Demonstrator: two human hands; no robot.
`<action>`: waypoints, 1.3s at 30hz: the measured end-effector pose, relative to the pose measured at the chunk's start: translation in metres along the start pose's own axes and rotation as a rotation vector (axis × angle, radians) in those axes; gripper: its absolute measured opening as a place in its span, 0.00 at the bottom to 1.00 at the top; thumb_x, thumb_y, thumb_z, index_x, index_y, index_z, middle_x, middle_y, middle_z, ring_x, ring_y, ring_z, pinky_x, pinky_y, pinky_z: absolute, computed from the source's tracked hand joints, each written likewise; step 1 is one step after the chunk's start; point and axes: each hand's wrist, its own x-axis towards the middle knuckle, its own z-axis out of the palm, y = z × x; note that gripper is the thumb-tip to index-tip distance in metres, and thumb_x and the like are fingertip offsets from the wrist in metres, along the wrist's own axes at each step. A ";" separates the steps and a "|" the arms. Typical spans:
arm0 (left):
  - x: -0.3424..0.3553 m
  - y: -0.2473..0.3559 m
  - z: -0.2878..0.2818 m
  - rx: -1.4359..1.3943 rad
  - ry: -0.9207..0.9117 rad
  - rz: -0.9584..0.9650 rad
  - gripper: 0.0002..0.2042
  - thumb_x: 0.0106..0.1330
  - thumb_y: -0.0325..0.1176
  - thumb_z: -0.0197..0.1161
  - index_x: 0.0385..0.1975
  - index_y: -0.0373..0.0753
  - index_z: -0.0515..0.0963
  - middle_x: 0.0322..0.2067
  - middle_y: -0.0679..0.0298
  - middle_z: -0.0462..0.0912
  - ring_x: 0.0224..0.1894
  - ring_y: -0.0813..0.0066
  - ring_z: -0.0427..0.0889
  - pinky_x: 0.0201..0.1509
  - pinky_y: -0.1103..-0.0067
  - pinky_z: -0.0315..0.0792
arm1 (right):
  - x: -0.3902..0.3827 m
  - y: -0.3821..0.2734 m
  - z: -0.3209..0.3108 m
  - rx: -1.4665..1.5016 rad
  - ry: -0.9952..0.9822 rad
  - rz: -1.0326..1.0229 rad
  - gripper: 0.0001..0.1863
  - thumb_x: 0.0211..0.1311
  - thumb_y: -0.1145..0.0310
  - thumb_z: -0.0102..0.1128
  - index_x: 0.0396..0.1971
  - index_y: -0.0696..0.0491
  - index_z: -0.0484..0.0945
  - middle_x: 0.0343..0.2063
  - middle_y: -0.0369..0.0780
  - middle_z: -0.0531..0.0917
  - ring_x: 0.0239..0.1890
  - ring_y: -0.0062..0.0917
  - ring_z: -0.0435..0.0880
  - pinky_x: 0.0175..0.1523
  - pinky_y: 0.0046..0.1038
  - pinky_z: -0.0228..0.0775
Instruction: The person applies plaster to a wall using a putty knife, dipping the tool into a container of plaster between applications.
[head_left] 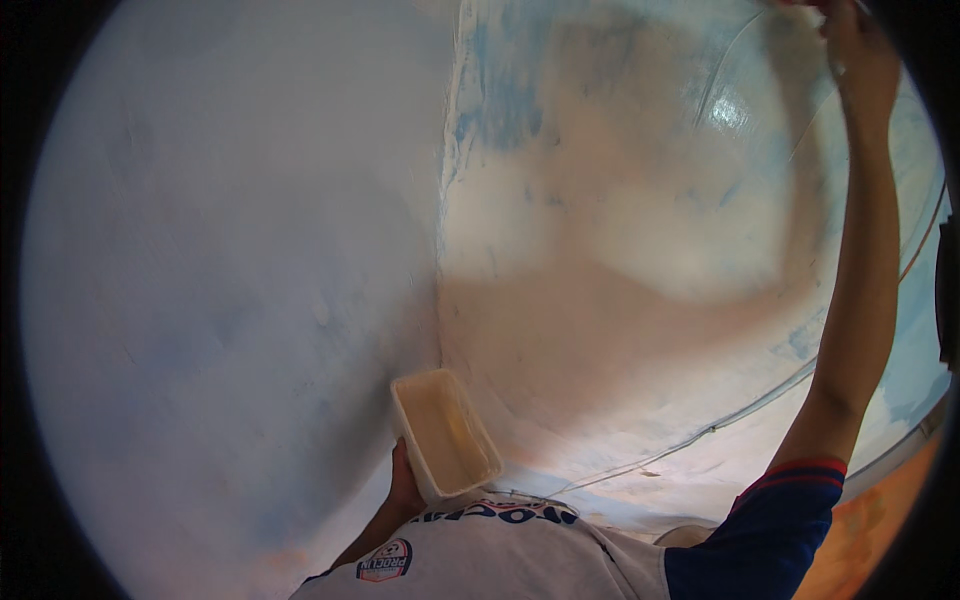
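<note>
- White shirt [500,560] with a blue sleeve [760,530] fills the lower edge.
- Left hand [403,490] grips a pale rectangular tub [445,435] from below, near the wall corner [440,250].
- Right hand [858,50] reaches high against the patchy wall [620,200]; its grip I cannot tell.
- Thin cable [700,435] runs across the wall, low down.
</note>
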 end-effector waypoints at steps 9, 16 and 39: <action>0.006 0.006 -0.010 -0.152 -0.103 0.053 0.33 0.77 0.61 0.37 0.71 0.44 0.64 0.64 0.57 0.74 0.64 0.56 0.76 0.68 0.56 0.72 | -0.104 -0.077 0.084 -0.073 -0.923 -0.186 0.11 0.72 0.65 0.58 0.49 0.51 0.82 0.37 0.50 0.87 0.40 0.46 0.87 0.51 0.42 0.79; 0.024 0.003 -0.026 -0.169 -0.160 0.005 0.33 0.76 0.64 0.37 0.71 0.48 0.63 0.65 0.58 0.73 0.65 0.54 0.74 0.70 0.53 0.69 | 0.088 -0.046 0.067 0.136 0.147 -0.099 0.11 0.71 0.71 0.56 0.43 0.61 0.84 0.29 0.50 0.88 0.31 0.35 0.89 0.38 0.33 0.80; 0.031 0.000 -0.013 -0.110 -0.121 -0.022 0.32 0.77 0.60 0.37 0.71 0.45 0.64 0.64 0.57 0.75 0.65 0.56 0.75 0.69 0.55 0.70 | -0.048 -0.091 0.069 -0.053 -0.531 -0.158 0.11 0.73 0.69 0.59 0.50 0.52 0.81 0.33 0.47 0.89 0.30 0.33 0.90 0.39 0.31 0.81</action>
